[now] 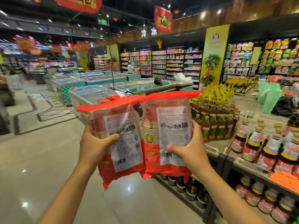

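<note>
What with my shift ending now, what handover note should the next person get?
Left hand grips the left pack from its side, thumb on the label.
Right hand grips the right pack the same way.
Both packs are upright in the air, side by side, labels facing the camera, beside the bottles.
Done: both packs in hand.
Left: probably compare the labels, then shelve them or set them down.
</note>
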{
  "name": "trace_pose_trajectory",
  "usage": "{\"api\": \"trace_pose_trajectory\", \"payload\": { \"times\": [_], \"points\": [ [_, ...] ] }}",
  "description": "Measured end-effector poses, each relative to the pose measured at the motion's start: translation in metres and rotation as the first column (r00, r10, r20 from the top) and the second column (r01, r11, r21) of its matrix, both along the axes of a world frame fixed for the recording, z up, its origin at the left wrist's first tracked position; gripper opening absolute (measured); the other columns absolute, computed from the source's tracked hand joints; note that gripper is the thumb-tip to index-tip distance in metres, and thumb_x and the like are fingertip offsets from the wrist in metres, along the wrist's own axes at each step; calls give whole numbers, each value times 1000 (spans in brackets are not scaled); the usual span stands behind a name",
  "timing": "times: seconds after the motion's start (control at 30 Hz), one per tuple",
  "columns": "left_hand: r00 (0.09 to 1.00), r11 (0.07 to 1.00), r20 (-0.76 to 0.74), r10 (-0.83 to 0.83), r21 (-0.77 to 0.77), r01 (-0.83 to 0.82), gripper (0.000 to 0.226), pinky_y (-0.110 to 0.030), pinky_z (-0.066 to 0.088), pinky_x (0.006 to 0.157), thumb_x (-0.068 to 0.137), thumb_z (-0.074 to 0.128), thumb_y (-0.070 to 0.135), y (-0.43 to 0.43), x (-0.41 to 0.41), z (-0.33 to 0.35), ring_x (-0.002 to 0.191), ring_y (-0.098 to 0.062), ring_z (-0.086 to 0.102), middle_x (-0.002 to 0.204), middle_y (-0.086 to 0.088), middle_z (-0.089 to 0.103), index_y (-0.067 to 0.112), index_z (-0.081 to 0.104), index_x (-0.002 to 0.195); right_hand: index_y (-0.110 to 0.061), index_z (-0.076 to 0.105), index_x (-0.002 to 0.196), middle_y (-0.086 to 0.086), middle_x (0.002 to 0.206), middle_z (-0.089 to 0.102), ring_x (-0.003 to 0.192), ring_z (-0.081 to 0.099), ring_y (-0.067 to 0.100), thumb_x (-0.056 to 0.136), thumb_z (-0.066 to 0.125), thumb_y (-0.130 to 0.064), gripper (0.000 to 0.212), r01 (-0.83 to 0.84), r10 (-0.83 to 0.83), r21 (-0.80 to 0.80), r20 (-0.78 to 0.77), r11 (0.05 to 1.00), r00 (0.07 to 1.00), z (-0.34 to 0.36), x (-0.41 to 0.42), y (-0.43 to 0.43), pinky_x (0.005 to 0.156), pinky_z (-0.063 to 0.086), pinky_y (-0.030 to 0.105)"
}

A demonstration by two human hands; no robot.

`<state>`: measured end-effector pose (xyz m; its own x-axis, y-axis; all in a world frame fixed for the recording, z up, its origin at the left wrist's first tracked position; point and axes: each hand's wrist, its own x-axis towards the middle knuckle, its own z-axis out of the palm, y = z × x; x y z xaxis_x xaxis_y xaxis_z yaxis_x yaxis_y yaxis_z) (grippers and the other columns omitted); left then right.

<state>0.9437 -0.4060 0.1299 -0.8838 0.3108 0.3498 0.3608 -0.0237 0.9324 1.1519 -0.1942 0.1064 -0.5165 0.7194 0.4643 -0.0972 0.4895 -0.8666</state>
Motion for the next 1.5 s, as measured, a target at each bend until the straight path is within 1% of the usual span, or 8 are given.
{"api": "trace_pose_trajectory", "payload": {
  "times": [0.13,0.4,0.6,0.77,0.93,1.1,1.33,1.5],
  "points": [
    [997,997,20,70,-19,-69,75,-54,62,86,49,95,33,-18,-35,-10,96,-20,75,108,3,75,25,61,116,-51,35,137,-8,136,52,127,55,14,45,94,-42,110,-53,52,10,27,999,998,-8,-52,-2,103,52,48],
    [979,976,17,202,-92,-200,63,-54,62,85,64,98,20,-27,-120,-26,97,-20,72,108,4,72,31,57,109,-50,35,131,-8,131,55,120,59,12,40,91,-46,107,-168,168,-22,40,986,985,-24,-163,6,97,57,44],
    [966,956,9,259,-145,-255,72,-53,63,83,57,98,32,-2,-205,-20,99,-21,73,111,5,73,28,58,117,-42,39,131,-7,129,57,116,61,9,45,90,-34,100,-242,242,-55,1,969,970,-34,-266,36,84,54,22],
    [957,941,-28,290,-173,-290,67,-48,62,84,69,95,20,31,-281,-10,102,-19,70,115,6,70,27,54,122,-53,32,130,-9,131,53,122,56,13,43,87,-43,103,-299,299,-60,-7,952,954,-29,-356,73,94,57,37],
    [949,935,-23,315,-163,-314,66,-39,61,76,70,95,19,59,-342,-4,100,-17,70,113,8,68,28,53,120,-43,34,138,-8,133,53,120,57,9,45,88,-38,108,-351,350,-73,-28,933,936,-24,-427,105,91,58,30],
    [950,936,-9,313,-165,-310,65,-48,62,82,70,94,17,88,-402,-9,100,-20,71,114,6,69,25,54,121,-42,35,137,-10,131,54,118,58,7,51,92,-30,104,-359,360,-82,-5,930,933,-29,-484,135,82,58,24],
    [953,938,17,302,-182,-294,67,-51,62,84,68,96,21,135,-505,-33,99,-20,71,111,7,69,26,55,121,-45,33,138,-9,133,53,121,57,14,43,85,-48,109,-291,297,-83,74,953,952,-46,-579,180,93,59,41],
    [961,950,37,273,-165,-264,65,-47,61,85,68,96,20,173,-599,-44,98,-19,70,111,6,69,23,56,120,-47,33,134,-10,133,52,119,58,12,57,95,-25,102,-266,271,-63,95,962,958,-52,-666,212,88,59,31]
  ]
}}
